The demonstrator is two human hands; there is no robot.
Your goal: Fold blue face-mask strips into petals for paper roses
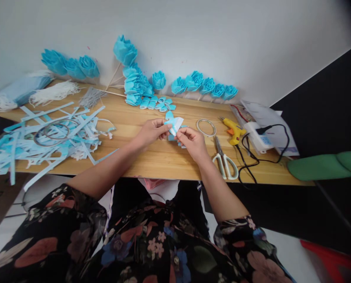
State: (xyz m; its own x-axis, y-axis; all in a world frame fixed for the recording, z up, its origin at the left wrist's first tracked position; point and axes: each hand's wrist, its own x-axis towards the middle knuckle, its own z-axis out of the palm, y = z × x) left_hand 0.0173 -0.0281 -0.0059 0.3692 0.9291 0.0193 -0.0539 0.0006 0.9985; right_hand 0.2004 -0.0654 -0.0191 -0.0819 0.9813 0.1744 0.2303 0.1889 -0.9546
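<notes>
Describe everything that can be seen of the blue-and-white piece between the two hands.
The blue-and-white piece is small and thin and looks like soft sheet fabric or paper: light blue toward its left, with a white part that narrows downward. The left hand pinches it at its left side, and the right hand has its fingertips at the lower tip. It is held over the wooden tabletop. Its exact outline and number of layers are too small to tell.

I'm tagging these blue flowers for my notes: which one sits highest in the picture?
The flower topping the middle cluster, with a thin stick slanting down to its left. Its head sits above every other flower in view.
</notes>
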